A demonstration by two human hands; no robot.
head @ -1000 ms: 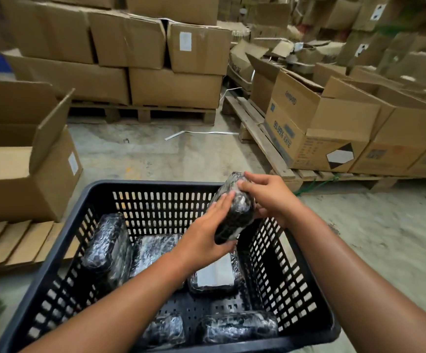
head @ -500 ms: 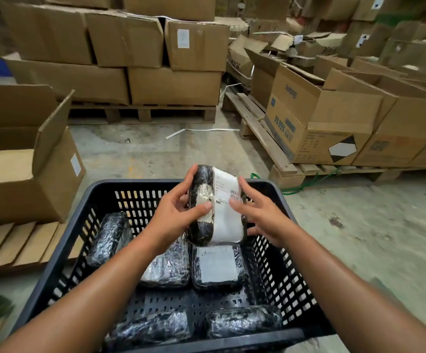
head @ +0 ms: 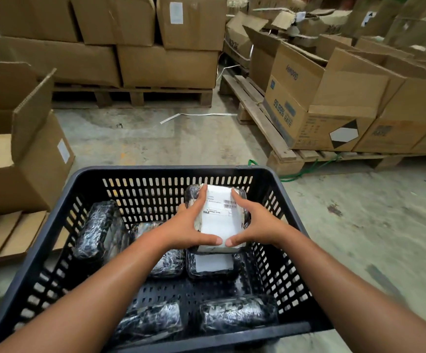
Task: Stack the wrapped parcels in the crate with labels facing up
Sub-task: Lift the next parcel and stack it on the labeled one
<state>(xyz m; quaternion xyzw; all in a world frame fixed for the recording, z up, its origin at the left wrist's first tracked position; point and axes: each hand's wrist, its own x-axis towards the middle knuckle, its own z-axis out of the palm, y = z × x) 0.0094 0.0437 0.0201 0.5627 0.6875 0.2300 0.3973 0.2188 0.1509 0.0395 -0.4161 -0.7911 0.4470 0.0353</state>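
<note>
— Crate [head: 156, 171]: what is kept inside it?

— Wrapped parcels are laid on its floor. One labelled parcel [head: 219, 220] is gripped over the crate's far right part, long axis toward the far wall, label up.

— Grip?

— It is clasped at both flanks by left hand [head: 186, 226] and right hand [head: 256, 225], equally near. Room is left below, above another labelled parcel [head: 213, 263].

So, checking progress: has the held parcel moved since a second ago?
Yes. The parcel has come down from above the crate rim into its far right corner, label now up.
</note>
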